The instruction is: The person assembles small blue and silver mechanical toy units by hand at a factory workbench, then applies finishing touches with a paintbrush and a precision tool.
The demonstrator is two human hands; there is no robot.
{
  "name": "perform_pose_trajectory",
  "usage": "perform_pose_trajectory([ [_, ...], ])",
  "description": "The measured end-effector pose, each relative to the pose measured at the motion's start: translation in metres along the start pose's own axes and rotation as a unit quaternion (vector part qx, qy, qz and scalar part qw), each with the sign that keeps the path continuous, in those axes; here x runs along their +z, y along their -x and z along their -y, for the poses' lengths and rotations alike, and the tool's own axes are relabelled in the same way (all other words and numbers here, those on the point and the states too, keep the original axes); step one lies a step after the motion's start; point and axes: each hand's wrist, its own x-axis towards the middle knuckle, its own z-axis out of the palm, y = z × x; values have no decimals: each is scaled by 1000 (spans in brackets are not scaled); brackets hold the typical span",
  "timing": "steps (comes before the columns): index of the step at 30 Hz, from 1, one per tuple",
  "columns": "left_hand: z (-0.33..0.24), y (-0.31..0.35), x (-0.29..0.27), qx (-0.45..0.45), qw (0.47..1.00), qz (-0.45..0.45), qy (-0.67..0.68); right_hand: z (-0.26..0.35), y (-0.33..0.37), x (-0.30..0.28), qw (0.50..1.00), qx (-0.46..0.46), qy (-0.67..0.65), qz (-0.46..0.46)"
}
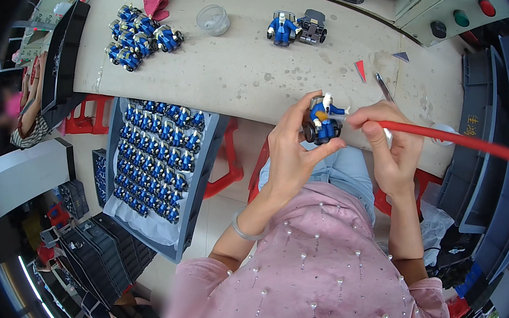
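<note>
My left hand (pixel 293 146) is closed around a small toy figure (pixel 326 124) in a blue suit, seated on a little dark wheeled vehicle. The figure sits upright, with its pale head up and one arm stuck out to the right. In my right hand (pixel 396 151) is a thin brush (pixel 448 135) with a long red handle, which slants off to the right. Its yellowish tip touches or lies just in front of the figure's chest; I cannot tell which. Beyond my hands, another blue figure (pixel 282 29) stands on the table beside a dark toy vehicle (pixel 313 27).
Many similar figures fill a grey tray (pixel 197 186) at the left. More are clustered (pixel 139 38) on the table (pixel 221 70) near a red cloth (pixel 156 8) and a clear cup (pixel 213 20). A metal tool (pixel 385 88) lies near my right hand. Red stools (pixel 228 167) stand below.
</note>
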Motion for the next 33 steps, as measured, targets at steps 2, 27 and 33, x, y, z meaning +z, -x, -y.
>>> perform_pose_trajectory([
  [2, 2, 0, -1, 1, 1000, -18, 2, 0, 1, -7, 1000, -1, 18, 22],
  [27, -5, -2, -6, 159, 969, -50, -182, -18, -1, 17, 979, 125, -156, -44],
  [33, -7, 0, -5, 168, 965, -71, -189, -21, 1, 23, 952, 184, -237, -57],
])
